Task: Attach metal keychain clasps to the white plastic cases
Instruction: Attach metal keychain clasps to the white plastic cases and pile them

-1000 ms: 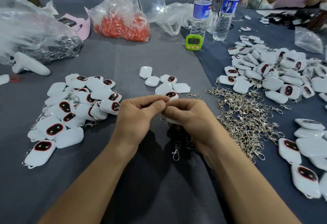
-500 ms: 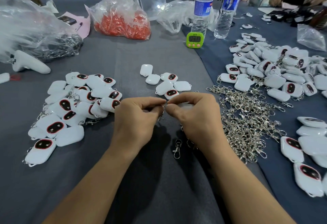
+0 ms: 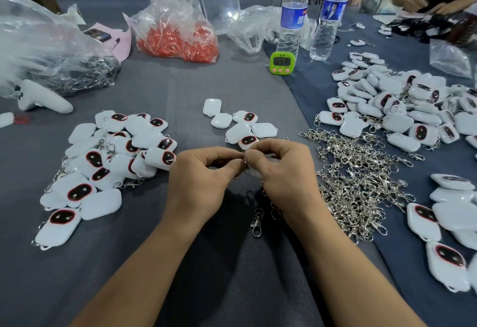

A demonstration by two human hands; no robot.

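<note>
**Clasp ring [image 3: 244, 157] worked at the case, not yet on**

Little shifted over the last second. Our left hand [image 3: 204, 179] and right hand [image 3: 281, 174] stayed pressed together, fingertips pinching the ring, with the white case [image 3: 254, 172] tucked under the right fingers. The hook [image 3: 256, 223] trailed onto the cloth [image 3: 154, 89] below. We judged the ring only part-threaded. The finished pile [image 3: 111, 161] at left had not grown.

Left hand [image 3: 200, 184] and right hand [image 3: 285, 172] on clasp [image 3: 245, 164]
</note>
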